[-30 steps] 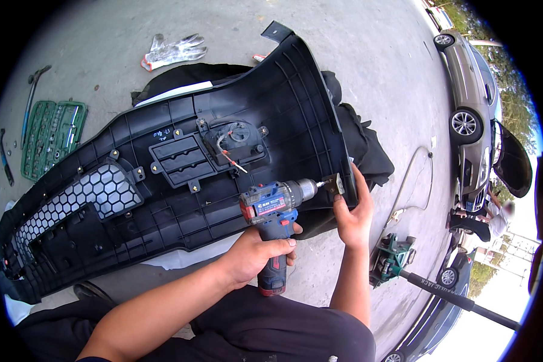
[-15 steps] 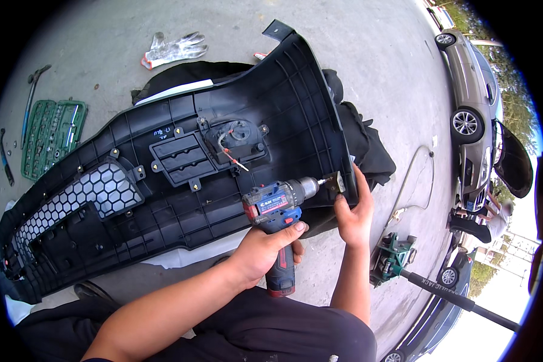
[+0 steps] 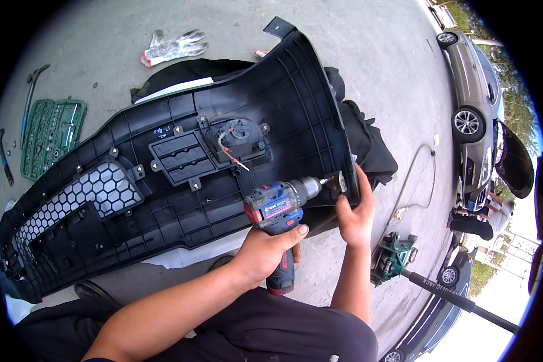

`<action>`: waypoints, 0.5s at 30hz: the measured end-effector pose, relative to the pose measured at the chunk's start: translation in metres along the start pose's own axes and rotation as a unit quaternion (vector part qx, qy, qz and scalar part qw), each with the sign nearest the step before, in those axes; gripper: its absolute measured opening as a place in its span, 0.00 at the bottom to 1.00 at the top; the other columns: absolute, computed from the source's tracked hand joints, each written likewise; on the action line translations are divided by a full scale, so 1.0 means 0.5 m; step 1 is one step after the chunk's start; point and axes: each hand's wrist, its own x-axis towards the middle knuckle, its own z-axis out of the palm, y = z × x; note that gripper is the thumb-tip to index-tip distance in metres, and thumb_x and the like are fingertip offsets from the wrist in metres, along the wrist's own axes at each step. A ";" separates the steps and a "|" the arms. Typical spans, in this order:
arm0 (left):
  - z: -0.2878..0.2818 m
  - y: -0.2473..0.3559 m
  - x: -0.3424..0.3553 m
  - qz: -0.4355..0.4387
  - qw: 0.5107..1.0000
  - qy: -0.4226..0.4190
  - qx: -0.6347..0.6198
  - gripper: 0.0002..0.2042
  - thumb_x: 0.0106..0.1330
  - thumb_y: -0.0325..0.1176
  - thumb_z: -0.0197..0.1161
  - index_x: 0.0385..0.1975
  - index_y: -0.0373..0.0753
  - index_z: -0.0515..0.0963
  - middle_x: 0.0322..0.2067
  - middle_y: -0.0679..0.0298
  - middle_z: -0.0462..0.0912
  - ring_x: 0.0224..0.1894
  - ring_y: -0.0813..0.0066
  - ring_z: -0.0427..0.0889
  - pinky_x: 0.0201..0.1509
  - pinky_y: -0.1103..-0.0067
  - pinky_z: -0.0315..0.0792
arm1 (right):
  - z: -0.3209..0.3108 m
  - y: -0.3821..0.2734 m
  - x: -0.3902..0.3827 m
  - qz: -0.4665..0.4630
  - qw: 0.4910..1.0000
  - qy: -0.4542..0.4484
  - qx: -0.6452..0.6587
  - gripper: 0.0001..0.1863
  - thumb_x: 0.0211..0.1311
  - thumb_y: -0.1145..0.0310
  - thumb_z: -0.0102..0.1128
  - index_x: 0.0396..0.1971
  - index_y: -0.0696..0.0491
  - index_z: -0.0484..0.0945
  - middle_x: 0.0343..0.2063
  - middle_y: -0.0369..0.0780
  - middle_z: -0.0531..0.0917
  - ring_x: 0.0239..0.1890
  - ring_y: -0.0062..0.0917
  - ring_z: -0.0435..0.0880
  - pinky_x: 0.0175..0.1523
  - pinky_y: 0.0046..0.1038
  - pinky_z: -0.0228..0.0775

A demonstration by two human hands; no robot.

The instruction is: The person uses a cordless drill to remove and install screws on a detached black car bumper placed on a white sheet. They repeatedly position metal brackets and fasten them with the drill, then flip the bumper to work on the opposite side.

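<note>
A black plastic car bumper cover (image 3: 295, 102) lies inner side up across the view. My left hand (image 3: 262, 252) is closed round the grip of a blue and red cordless drill (image 3: 277, 205). The drill's bit points right and meets, or nearly meets, a small dark metal bracket (image 3: 336, 183) at the bumper's right end. My right hand (image 3: 355, 214) pinches that end, with its thumb just below the bracket and its fingers round the outer edge. A fog lamp housing (image 3: 240, 137) with a loose wire sits left of the drill, beside a honeycomb grille (image 3: 111, 190).
Dark cloth (image 3: 368, 139) lies under the bumper. On the concrete are a work glove (image 3: 175, 48), a green socket set case (image 3: 53, 139), a hammer (image 3: 29, 102) and a green floor jack (image 3: 395, 259) with a long handle. Parked cars (image 3: 467, 90) and a person (image 3: 495, 220) are at right.
Almost nothing differs. The drill's rear end has shifted very slightly; both hands keep their hold and the bumper stays in place.
</note>
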 end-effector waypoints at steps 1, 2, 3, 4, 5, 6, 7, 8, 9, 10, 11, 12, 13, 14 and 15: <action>0.001 -0.002 0.001 0.002 1.000 0.009 -0.005 0.14 0.78 0.41 0.72 0.48 0.38 0.80 0.35 0.65 0.84 0.31 0.74 0.86 0.40 0.72 0.82 | 0.001 0.000 0.000 0.001 1.000 -0.002 0.000 0.37 0.58 0.82 0.55 0.73 0.65 0.73 0.55 0.45 0.88 0.59 0.27 0.86 0.71 0.31 0.72; 0.004 0.001 0.000 0.000 1.000 0.013 -0.003 0.13 0.78 0.41 0.72 0.47 0.38 0.80 0.35 0.65 0.84 0.32 0.74 0.86 0.40 0.72 0.82 | 0.001 0.002 0.000 -0.002 1.000 0.000 -0.003 0.37 0.58 0.82 0.55 0.73 0.65 0.73 0.55 0.45 0.88 0.59 0.27 0.86 0.71 0.31 0.72; 0.008 0.005 -0.002 -0.003 1.000 0.017 0.000 0.13 0.77 0.41 0.72 0.47 0.39 0.80 0.35 0.66 0.84 0.32 0.74 0.86 0.40 0.72 0.82 | 0.001 0.007 0.000 -0.005 1.000 0.002 -0.007 0.37 0.58 0.82 0.55 0.73 0.65 0.73 0.55 0.45 0.88 0.59 0.27 0.86 0.71 0.31 0.72; 0.010 0.008 -0.003 -0.005 1.000 0.021 0.002 0.13 0.77 0.41 0.73 0.47 0.39 0.80 0.35 0.66 0.84 0.32 0.74 0.86 0.40 0.72 0.82 | 0.000 0.009 0.000 -0.008 1.000 0.005 -0.010 0.37 0.58 0.82 0.55 0.73 0.65 0.73 0.55 0.45 0.88 0.59 0.27 0.86 0.71 0.31 0.72; 0.009 0.008 -0.003 -0.006 1.000 0.020 0.003 0.13 0.78 0.41 0.72 0.47 0.39 0.79 0.35 0.66 0.84 0.32 0.74 0.86 0.40 0.72 0.82 | 0.000 0.008 0.000 -0.004 1.000 0.003 -0.008 0.37 0.58 0.82 0.55 0.73 0.65 0.73 0.55 0.45 0.88 0.59 0.27 0.86 0.71 0.31 0.72; 0.008 0.008 -0.003 -0.007 1.000 0.018 0.004 0.13 0.78 0.41 0.72 0.47 0.39 0.79 0.35 0.66 0.84 0.32 0.74 0.86 0.40 0.72 0.82 | -0.001 0.007 0.000 0.000 1.000 0.002 -0.005 0.37 0.58 0.82 0.55 0.73 0.65 0.73 0.55 0.45 0.88 0.59 0.27 0.86 0.71 0.31 0.72; 0.008 0.008 -0.003 -0.008 1.000 0.017 0.004 0.13 0.78 0.41 0.72 0.47 0.39 0.79 0.35 0.66 0.84 0.32 0.74 0.86 0.40 0.72 0.82 | -0.002 0.005 0.000 0.004 1.000 0.000 -0.003 0.37 0.58 0.82 0.55 0.73 0.65 0.73 0.55 0.45 0.88 0.59 0.28 0.85 0.71 0.31 0.72; 0.007 0.007 -0.002 -0.010 1.000 0.017 0.005 0.13 0.78 0.41 0.72 0.47 0.39 0.79 0.35 0.66 0.84 0.32 0.74 0.86 0.40 0.72 0.82 | -0.001 0.004 0.000 0.004 1.000 0.001 -0.001 0.37 0.58 0.82 0.55 0.73 0.65 0.73 0.56 0.45 0.88 0.59 0.28 0.85 0.71 0.31 0.72; 0.006 0.007 -0.002 -0.013 1.000 0.018 0.006 0.13 0.78 0.41 0.72 0.47 0.39 0.79 0.35 0.66 0.83 0.32 0.73 0.86 0.40 0.72 0.82 | 0.001 0.003 -0.001 0.004 1.000 0.002 0.001 0.37 0.58 0.82 0.55 0.72 0.65 0.73 0.56 0.45 0.88 0.59 0.28 0.85 0.71 0.31 0.72; 0.005 0.007 -0.002 -0.015 1.000 0.019 0.006 0.13 0.78 0.40 0.72 0.47 0.39 0.79 0.35 0.65 0.83 0.32 0.73 0.86 0.40 0.72 0.82 | 0.002 0.003 -0.001 0.004 1.000 0.003 0.003 0.37 0.58 0.82 0.55 0.72 0.65 0.73 0.56 0.45 0.88 0.60 0.28 0.85 0.71 0.31 0.72; 0.006 0.008 -0.002 -0.014 1.000 0.017 0.003 0.13 0.78 0.40 0.72 0.47 0.39 0.79 0.35 0.65 0.83 0.32 0.73 0.86 0.40 0.72 0.82 | 0.002 0.002 -0.001 0.006 1.000 0.003 0.001 0.37 0.58 0.82 0.55 0.72 0.65 0.73 0.56 0.45 0.88 0.60 0.28 0.85 0.71 0.31 0.72; 0.007 0.008 -0.002 -0.013 1.000 0.016 -0.001 0.13 0.78 0.40 0.72 0.46 0.39 0.79 0.35 0.65 0.83 0.32 0.73 0.86 0.40 0.72 0.82 | 0.002 0.002 0.000 0.008 1.000 0.002 -0.001 0.37 0.58 0.82 0.54 0.72 0.65 0.73 0.56 0.45 0.88 0.60 0.27 0.85 0.71 0.31 0.72; 0.007 0.008 -0.002 -0.012 1.000 0.015 -0.005 0.13 0.78 0.41 0.72 0.46 0.39 0.79 0.35 0.65 0.83 0.31 0.73 0.86 0.39 0.72 0.81 | 0.001 0.002 0.001 0.009 1.000 0.002 -0.003 0.37 0.58 0.82 0.54 0.72 0.66 0.73 0.56 0.45 0.88 0.60 0.27 0.85 0.71 0.31 0.72; 0.006 0.008 -0.001 -0.014 1.000 0.013 -0.001 0.13 0.78 0.41 0.72 0.46 0.39 0.79 0.35 0.65 0.83 0.31 0.73 0.86 0.39 0.72 0.81 | 0.001 0.004 0.001 0.009 1.000 0.002 -0.002 0.37 0.58 0.82 0.54 0.72 0.66 0.73 0.56 0.45 0.88 0.60 0.27 0.85 0.71 0.31 0.72; 0.005 0.009 -0.001 -0.016 1.000 0.011 0.003 0.12 0.78 0.41 0.72 0.46 0.39 0.79 0.35 0.65 0.83 0.31 0.73 0.86 0.39 0.72 0.81 | 0.000 0.006 0.001 0.008 1.000 0.002 0.000 0.37 0.58 0.82 0.54 0.72 0.66 0.73 0.56 0.46 0.88 0.60 0.27 0.85 0.71 0.31 0.72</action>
